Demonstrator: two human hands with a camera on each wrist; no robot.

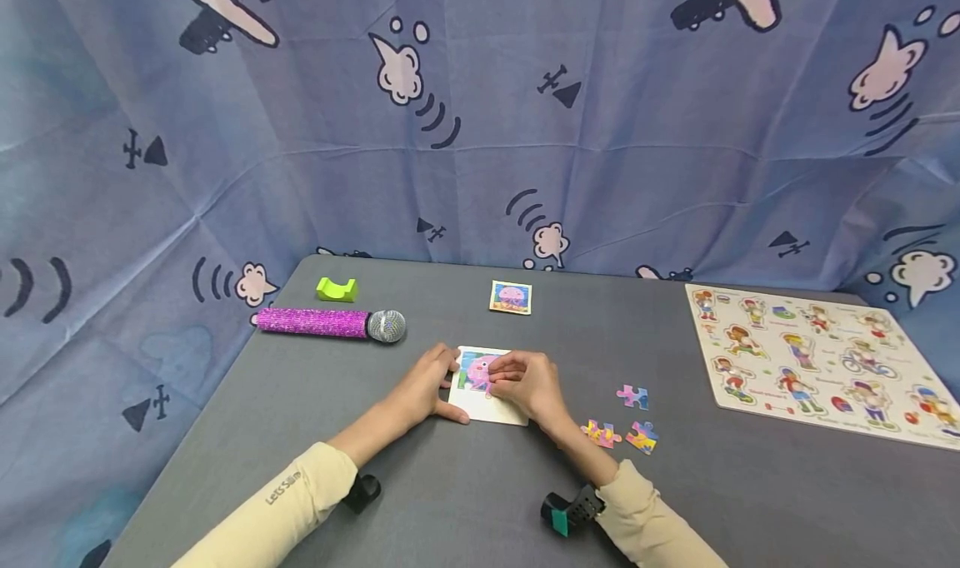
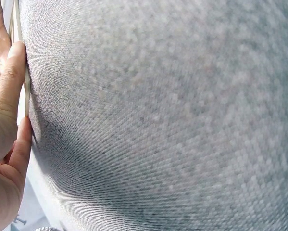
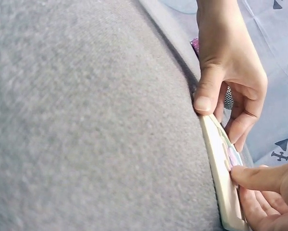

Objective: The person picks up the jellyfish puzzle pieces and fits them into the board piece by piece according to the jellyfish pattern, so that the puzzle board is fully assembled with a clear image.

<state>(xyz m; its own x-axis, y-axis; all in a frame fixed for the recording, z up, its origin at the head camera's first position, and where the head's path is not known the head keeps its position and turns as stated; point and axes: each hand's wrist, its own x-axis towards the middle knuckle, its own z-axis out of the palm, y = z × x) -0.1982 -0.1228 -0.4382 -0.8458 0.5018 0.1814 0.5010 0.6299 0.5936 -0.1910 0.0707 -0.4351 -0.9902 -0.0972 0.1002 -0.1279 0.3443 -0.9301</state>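
A small white-framed puzzle board (image 1: 487,410) lies on the grey table with pink and blue jigsaw pieces (image 1: 474,371) in its upper part; its lower part is bare white. My left hand (image 1: 420,385) grips the board's left side, thumb at the near corner and fingers at the far one. Over the board's right side, my right hand (image 1: 528,383) pinches a pink puzzle piece, mostly hidden by the fingers, against the picture. In the right wrist view the board (image 3: 216,159) appears edge-on, with the right thumb (image 3: 249,178) low over it.
Loose jigsaw pieces (image 1: 633,397) lie right of my right hand. Behind the board is a small picture card (image 1: 511,297). A purple glitter microphone (image 1: 322,322) and a green holder (image 1: 337,290) are at the back left. A large picture board (image 1: 817,368) covers the right side.
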